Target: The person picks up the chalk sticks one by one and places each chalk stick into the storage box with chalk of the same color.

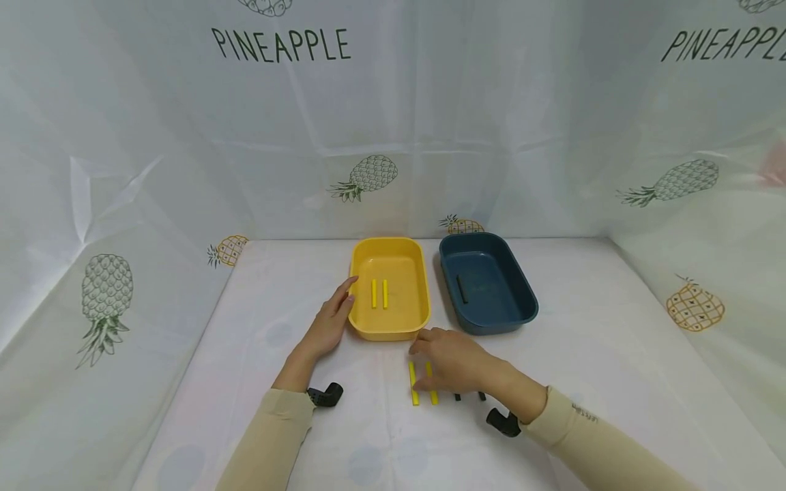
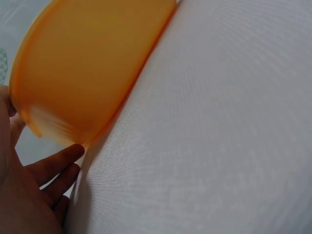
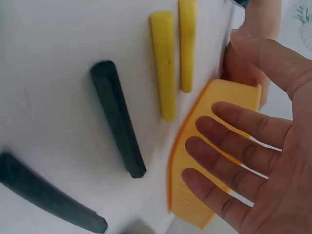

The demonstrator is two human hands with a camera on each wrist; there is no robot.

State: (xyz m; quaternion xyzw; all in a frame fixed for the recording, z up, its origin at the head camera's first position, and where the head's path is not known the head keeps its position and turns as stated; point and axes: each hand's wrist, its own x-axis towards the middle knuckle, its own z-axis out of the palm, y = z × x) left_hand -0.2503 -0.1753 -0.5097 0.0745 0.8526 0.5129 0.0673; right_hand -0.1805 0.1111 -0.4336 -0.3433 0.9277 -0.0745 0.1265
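Note:
My left hand (image 1: 328, 326) rests against the left side of the yellow tray (image 1: 393, 335), its fingers along the rim and wall. Two short yellow sticks (image 1: 385, 294) lie inside that tray. Over the table in front of the tray, my right hand (image 1: 454, 358) hovers with fingers spread and nothing held. Below it lie two more yellow sticks (image 3: 164, 63), side by side on the cloth. Beside them are two dark green sticks (image 3: 118, 119), mostly covered by the hand in the head view.
A dark blue tray (image 1: 499, 327) stands right of the yellow one, with one dark stick (image 1: 462, 289) in it. White cloth (image 1: 368, 423) covers the table. A pineapple-printed sheet (image 1: 491, 123) hangs behind and at both sides.

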